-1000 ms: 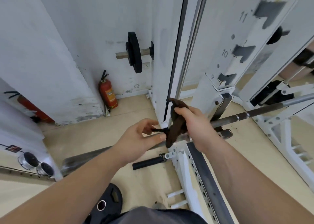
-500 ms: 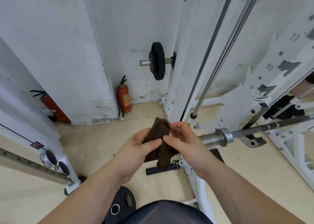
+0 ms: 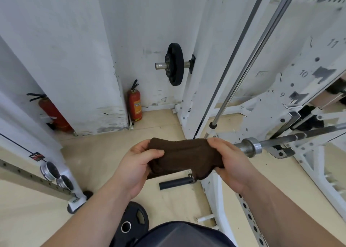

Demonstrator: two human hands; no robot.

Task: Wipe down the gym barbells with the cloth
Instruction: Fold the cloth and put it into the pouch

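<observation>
Currently held: dark brown terry cloth (image 3: 182, 156)
Left hand (image 3: 134, 169): pinches its left end
Right hand (image 3: 232, 162): pinches right end

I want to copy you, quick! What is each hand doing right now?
Left hand: closed, gripping the left end of the brown cloth.
Right hand: closed, gripping the cloth's right end.

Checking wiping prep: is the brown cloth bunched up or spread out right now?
Mostly spread: the left hand and right hand grip the brown cloth at opposite ends, stretched between them.
</observation>
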